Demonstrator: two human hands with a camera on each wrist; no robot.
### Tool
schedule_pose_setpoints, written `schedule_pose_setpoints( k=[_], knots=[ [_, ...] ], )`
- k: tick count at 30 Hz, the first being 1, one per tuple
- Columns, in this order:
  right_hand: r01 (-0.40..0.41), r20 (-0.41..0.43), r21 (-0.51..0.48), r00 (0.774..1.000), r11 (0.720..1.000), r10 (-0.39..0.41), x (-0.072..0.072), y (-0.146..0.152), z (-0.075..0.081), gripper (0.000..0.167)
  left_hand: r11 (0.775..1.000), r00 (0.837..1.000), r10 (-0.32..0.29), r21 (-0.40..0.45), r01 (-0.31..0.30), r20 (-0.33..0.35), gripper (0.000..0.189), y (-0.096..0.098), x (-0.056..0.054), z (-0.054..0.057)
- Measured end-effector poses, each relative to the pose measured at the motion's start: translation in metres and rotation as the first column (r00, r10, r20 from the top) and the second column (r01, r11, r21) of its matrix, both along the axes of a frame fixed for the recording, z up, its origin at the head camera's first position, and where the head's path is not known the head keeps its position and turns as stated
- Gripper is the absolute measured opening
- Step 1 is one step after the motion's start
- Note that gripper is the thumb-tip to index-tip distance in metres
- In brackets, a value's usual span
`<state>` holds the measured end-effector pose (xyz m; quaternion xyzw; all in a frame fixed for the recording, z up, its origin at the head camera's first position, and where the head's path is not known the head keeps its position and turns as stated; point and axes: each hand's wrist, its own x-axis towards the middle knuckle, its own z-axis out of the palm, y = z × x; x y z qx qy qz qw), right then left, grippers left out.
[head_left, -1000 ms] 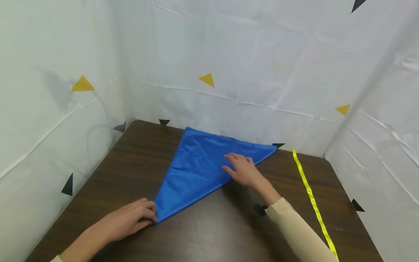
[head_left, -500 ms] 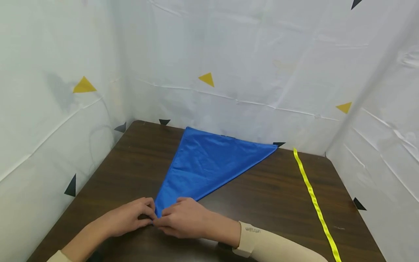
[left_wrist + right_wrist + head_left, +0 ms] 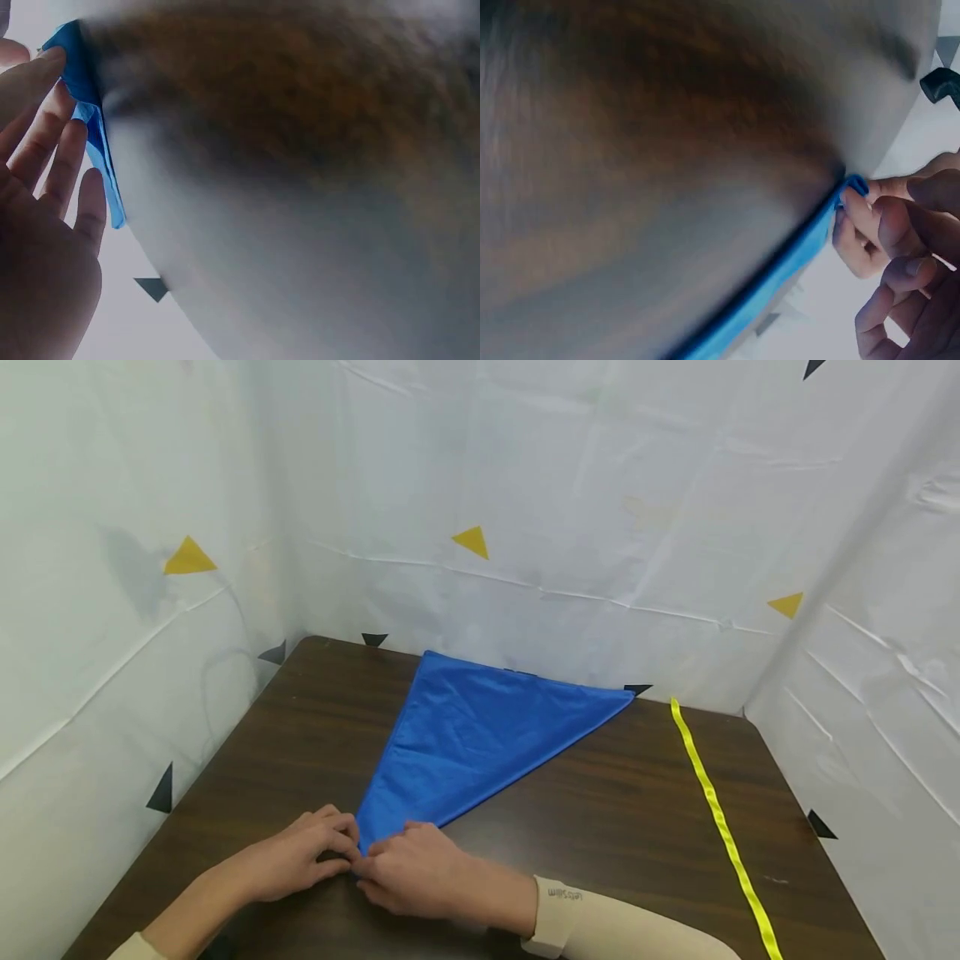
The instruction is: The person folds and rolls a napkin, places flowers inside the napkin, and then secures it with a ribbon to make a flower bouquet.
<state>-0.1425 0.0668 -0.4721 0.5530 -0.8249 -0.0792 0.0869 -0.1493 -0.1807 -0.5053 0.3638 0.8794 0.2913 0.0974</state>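
A blue cloth [image 3: 472, 727], folded into a triangle, lies flat on the dark wooden table with one pointed corner toward the person. My left hand [image 3: 303, 856] pinches that near corner from the left side. Close against it, my right hand [image 3: 423, 870] pinches the same corner from the right. In the left wrist view the thumb and index finger meet at the cloth's edge [image 3: 79, 71], while the other fingers stay fairly straight. The right wrist view has the right fingertips at a small rolled bit of the corner [image 3: 855, 184]. In the head view the hands hide the corner's tip.
A yellow ribbon [image 3: 716, 810] runs lengthwise along the right side of the brown table [image 3: 330, 710]. White sheet walls [image 3: 540, 485] with yellow and black triangle marks enclose the table at the back and both sides.
My right hand has come from above the middle of the cloth down to its near corner, beside the left hand, and now pinches there. The left hand has stayed at the corner.
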Motion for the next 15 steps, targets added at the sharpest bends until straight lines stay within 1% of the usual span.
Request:
schedule_pose_setpoints(
  k=[4, 9, 15],
  knots=[
    [0.022, 0.059, 0.004, 0.998, 1.000, -0.023, 0.003, -0.004, -0.002, 0.017, 1.000, 1.000, 0.002, -0.002, -0.002, 0.007, 0.017, -0.001, 0.000, 0.000],
    [0.070, 0.115, 0.004, 0.991, 0.998, -0.070, 0.005, -0.009, -0.001, 0.016, 1.000, 1.000, -0.005, -0.010, 0.005, -0.015, 0.019, 0.000, 0.001, 0.002],
    [0.109, 0.210, 0.014, 0.971, 0.994, -0.109, 0.003, -0.012, 0.003, 0.010, 1.000, 1.000, -0.018, -0.003, 0.018, -0.016, 0.019, 0.003, 0.001, 0.005]
  ],
)
